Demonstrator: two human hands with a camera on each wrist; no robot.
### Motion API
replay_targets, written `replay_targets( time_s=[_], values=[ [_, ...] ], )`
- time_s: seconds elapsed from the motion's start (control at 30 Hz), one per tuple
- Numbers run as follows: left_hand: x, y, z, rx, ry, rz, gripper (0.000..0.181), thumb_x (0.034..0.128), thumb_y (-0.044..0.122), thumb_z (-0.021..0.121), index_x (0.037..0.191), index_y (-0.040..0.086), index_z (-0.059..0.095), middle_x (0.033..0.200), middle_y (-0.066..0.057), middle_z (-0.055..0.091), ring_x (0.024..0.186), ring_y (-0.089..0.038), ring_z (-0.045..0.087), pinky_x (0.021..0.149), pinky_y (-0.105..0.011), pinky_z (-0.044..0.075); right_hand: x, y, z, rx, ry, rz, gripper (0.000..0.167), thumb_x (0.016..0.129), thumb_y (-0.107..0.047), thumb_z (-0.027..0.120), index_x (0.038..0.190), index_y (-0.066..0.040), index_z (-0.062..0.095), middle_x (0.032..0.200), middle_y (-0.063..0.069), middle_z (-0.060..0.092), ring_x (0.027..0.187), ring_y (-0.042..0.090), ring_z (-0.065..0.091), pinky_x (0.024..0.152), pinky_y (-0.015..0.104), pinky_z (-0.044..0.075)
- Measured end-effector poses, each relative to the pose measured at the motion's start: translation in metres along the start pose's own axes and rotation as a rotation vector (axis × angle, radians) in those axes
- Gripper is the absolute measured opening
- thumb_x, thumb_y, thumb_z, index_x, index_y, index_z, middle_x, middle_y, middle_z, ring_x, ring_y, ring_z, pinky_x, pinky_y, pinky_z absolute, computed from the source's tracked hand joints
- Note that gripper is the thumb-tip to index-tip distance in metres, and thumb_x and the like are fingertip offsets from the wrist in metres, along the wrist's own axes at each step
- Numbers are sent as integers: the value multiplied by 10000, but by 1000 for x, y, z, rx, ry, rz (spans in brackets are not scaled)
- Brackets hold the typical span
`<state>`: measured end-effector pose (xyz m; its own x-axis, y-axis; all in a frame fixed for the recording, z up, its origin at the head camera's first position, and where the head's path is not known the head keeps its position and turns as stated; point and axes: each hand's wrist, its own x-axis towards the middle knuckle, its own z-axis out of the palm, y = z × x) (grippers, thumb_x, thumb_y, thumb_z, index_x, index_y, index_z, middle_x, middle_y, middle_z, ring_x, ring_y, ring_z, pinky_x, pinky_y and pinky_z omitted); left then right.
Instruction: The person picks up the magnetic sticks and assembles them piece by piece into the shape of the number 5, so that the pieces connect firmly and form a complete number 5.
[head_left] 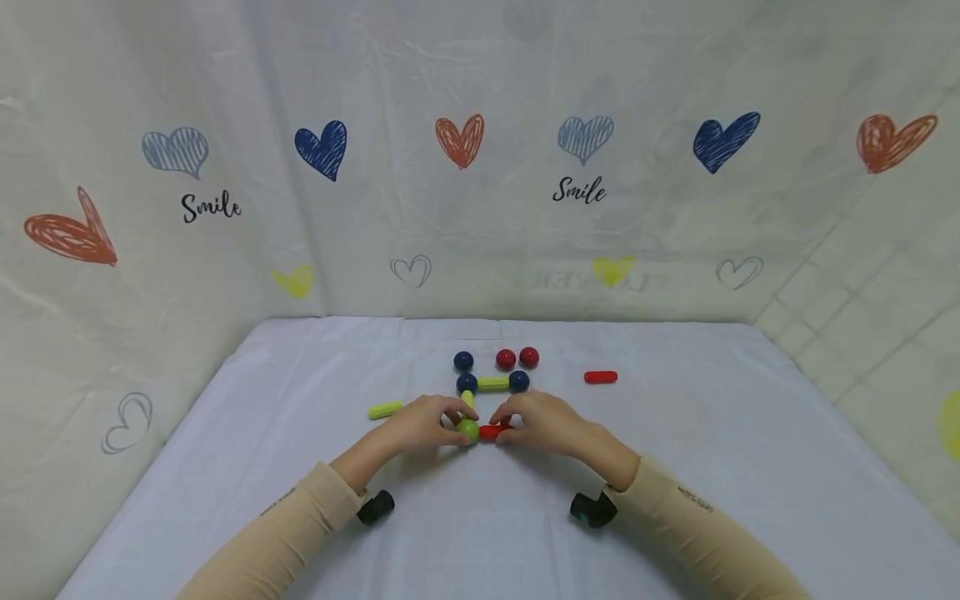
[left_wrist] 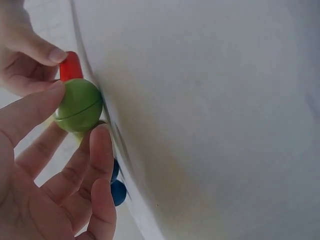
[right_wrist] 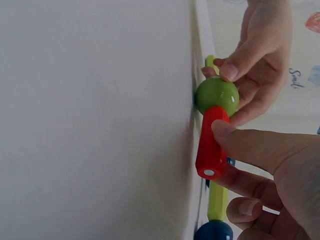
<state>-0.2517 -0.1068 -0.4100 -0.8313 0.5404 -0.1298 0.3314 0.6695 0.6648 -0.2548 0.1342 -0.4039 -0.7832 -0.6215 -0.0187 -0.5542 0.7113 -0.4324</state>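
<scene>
Between the thumb and fingers of my left hand [head_left: 426, 425] is a green ball [left_wrist: 80, 106], close to the tabletop. My right hand [head_left: 546, 423] pinches a red rod [right_wrist: 212, 145], whose one end touches the green ball; its other end shows a small silvery disc. A yellow-green rod [head_left: 468, 399] runs from behind the green ball to a dark blue ball [head_left: 467, 383]. From there another yellow-green rod [head_left: 492, 384] reaches right to a second dark blue ball [head_left: 519, 382].
Behind lie a loose dark blue ball [head_left: 463, 361] and two red balls [head_left: 506, 359]. A red rod [head_left: 601, 377] lies at the right, a yellow-green stick [head_left: 386, 410] left of my left hand. The white-covered table [head_left: 480, 533] meets a heart-printed curtain [head_left: 495, 225].
</scene>
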Motion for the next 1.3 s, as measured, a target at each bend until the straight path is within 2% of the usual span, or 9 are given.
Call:
replay_targets(
  time_s=[0.13, 0.37, 0.47, 0.63, 0.8, 0.93, 1.0, 1.1, 1.3],
  values=[
    [0, 1, 0, 1, -7, -6, 305, 931, 205, 779, 1231, 174, 732, 1074, -23, 704, 1016, -211, 625, 916, -465, 512, -4, 7, -7, 44, 40, 52, 238, 926, -187, 782, 1161, -150, 776, 1018, -61, 733, 930, 156, 633, 820, 352, 535],
    [1, 0, 1, -10, -12, -16, 309, 937, 199, 773, 1242, 186, 721, 1085, -16, 695, 1012, -203, 618, 917, -450, 519, -7, 31, -21, 145, 217, 59, 304, 937, -205, 773, 1218, -93, 748, 1005, -23, 730, 759, 159, 531, 625, 266, 449],
    [1, -1, 1, -13, -14, -12, 308, 938, 193, 771, 1242, 184, 722, 1086, -16, 695, 1013, -202, 615, 908, -444, 518, -6, 40, -24, 234, 308, 89, 340, 947, -189, 758, 1262, -68, 718, 1091, 49, 728, 786, 201, 546, 619, 283, 441],
    [2, -2, 1, -14, -13, -4, 310, 936, 181, 771, 1242, 178, 722, 1083, -18, 694, 1012, -203, 613, 898, -437, 517, 4, 57, -23, 350, 421, 167, 448, 976, -184, 724, 1391, -59, 611, 1205, 146, 675, 891, 258, 577, 709, 317, 485],
    [2, -2, 0, -6, -11, -3, 313, 937, 189, 771, 1246, 186, 721, 1091, -21, 696, 1011, -202, 616, 895, -436, 519, 18, 74, -21, 537, 412, 304, 563, 1001, -222, 691, 1504, -80, 480, 1146, 158, 601, 909, 276, 567, 766, 321, 481],
    [1, -2, 0, -4, -9, -1, 313, 939, 193, 769, 1248, 186, 720, 1100, -25, 698, 1023, -207, 619, 910, -449, 515, 29, 85, -19, 647, 393, 393, 567, 1010, -226, 678, 1510, -68, 461, 1043, 126, 546, 752, 212, 511, 681, 290, 445],
    [1, -2, 1, -5, -9, -2, 313, 939, 195, 768, 1248, 185, 721, 1103, -26, 698, 1027, -209, 619, 916, -454, 512, 33, 88, -17, 658, 392, 412, 551, 1009, -214, 677, 1496, -53, 474, 1004, 116, 534, 666, 183, 462, 634, 279, 425],
    [0, -1, 1, -4, -8, -9, 311, 939, 197, 768, 1247, 186, 723, 1102, -26, 698, 1027, -210, 618, 918, -459, 511, 37, 90, -15, 645, 382, 430, 548, 1002, -213, 686, 1483, -44, 486, 967, 111, 543, 633, 169, 444, 605, 265, 410],
    [1, -1, 1, -4, -10, -14, 312, 941, 197, 765, 1249, 186, 719, 1109, -29, 696, 1029, -211, 619, 924, -458, 512, 46, 96, -13, 597, 350, 465, 606, 960, -245, 748, 1474, -51, 493, 935, 105, 577, 725, 193, 476, 646, 277, 401]
  ],
)
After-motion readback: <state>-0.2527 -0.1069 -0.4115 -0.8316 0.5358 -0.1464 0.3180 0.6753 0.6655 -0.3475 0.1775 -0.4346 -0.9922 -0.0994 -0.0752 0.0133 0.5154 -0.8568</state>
